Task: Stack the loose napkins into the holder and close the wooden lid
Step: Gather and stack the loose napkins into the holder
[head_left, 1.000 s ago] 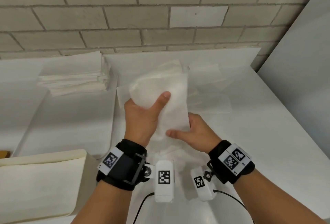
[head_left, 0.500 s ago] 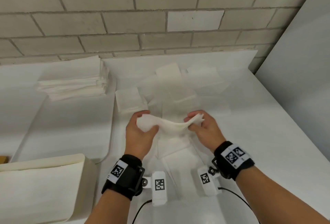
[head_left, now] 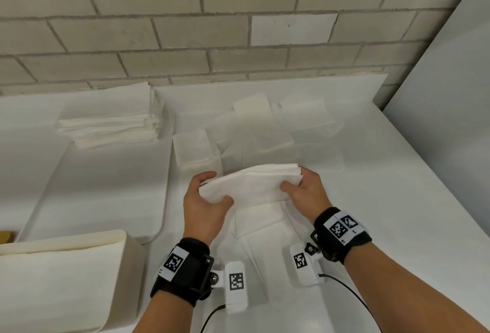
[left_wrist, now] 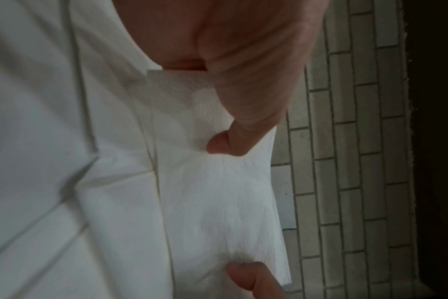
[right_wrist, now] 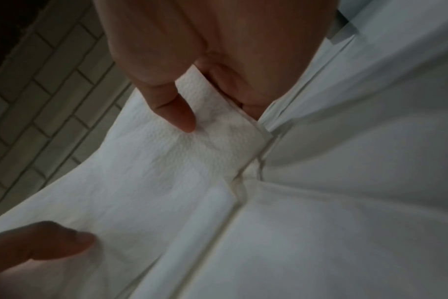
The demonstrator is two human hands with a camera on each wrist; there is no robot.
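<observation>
Both hands hold a small bunch of white napkins (head_left: 252, 184) flat above the table, mid-frame in the head view. My left hand (head_left: 206, 200) grips its left end, thumb on top (left_wrist: 225, 143). My right hand (head_left: 302, 189) pinches its right end, thumb on top (right_wrist: 177, 113). More loose napkins (head_left: 265, 131) lie scattered on the table beyond and under the hands. A neat napkin stack (head_left: 111, 123) sits at the back left. The cream holder (head_left: 66, 277) stands at the lower left with napkins inside. A sliver of brown wood (head_left: 5, 237) shows at the left edge.
The white table (head_left: 371, 200) runs to a brick wall (head_left: 238, 27) at the back and a white panel (head_left: 450, 94) on the right. A white tray or board (head_left: 100, 187) lies left of the hands. Cables trail from the wrist cameras near the front edge.
The napkin bunch was upright a second ago, then folded down between the hands; now it lies flat and straightened, held at both ends slightly higher.
</observation>
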